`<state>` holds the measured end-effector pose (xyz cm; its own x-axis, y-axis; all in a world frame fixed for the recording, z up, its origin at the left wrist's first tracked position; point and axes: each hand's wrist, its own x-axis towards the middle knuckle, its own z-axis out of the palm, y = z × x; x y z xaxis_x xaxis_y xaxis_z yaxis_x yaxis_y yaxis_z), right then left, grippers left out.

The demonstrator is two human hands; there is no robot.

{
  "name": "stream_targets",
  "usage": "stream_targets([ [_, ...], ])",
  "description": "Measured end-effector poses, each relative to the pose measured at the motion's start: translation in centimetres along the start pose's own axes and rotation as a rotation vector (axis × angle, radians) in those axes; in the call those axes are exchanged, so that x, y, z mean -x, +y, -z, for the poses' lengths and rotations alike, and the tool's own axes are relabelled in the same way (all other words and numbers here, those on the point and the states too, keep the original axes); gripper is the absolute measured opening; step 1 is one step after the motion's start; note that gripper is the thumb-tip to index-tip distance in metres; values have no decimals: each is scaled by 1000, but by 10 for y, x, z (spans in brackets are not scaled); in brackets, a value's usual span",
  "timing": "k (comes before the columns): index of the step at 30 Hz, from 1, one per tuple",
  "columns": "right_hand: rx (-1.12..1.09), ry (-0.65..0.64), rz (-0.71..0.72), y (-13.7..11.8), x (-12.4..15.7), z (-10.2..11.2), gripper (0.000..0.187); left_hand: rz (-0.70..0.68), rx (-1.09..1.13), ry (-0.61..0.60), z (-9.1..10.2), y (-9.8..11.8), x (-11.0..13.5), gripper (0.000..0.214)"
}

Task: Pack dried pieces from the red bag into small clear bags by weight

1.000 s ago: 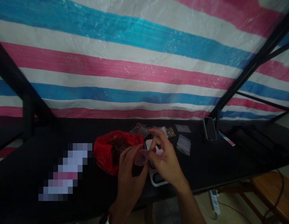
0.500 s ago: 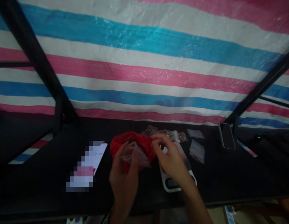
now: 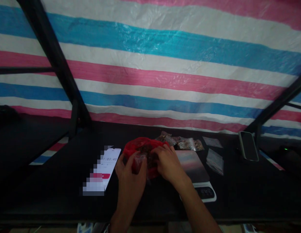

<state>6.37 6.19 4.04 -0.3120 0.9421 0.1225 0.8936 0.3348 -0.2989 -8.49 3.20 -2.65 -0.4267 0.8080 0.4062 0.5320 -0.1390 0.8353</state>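
Observation:
An open red plastic bag lies on the black table, its rim spread around a heap of small brownish pieces too dark to name. At the bag's near left side, my left hand is closed on a small clear plastic bag, held between thumb and fingers. My right hand reaches in from the right with its fingers curled down into the brownish pieces. Its fingertips are partly hidden, and what they grip cannot be made out. Just right of the red bag sits a white kitchen scale, partly behind my right forearm.
Several filled clear bags lie behind the scale. Flat clear bags are stacked to its right, with another behind. A phone showing a timer lies left; a dark phone leans at right. Striped sheeting hangs behind.
My right hand has gone from the red bag's right rim into its contents. The bag stands wider open, showing brownish pieces. The small clear bag is now more bunched in my left hand. The view has shifted left.

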Motion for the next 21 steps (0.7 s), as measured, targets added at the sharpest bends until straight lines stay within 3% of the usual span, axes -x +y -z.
stream_targets([
  [4,-5,16,-30,0,0,-4,39,124,59,-132,0,-2,-9,33],
  [12,-89,63,-84,1,4,-2,36,242,400,-149,18,15,-24,30],
  [21,-142,59,-133,-2,9,-10,35,105,580,-98,25,19,-20,9],
])
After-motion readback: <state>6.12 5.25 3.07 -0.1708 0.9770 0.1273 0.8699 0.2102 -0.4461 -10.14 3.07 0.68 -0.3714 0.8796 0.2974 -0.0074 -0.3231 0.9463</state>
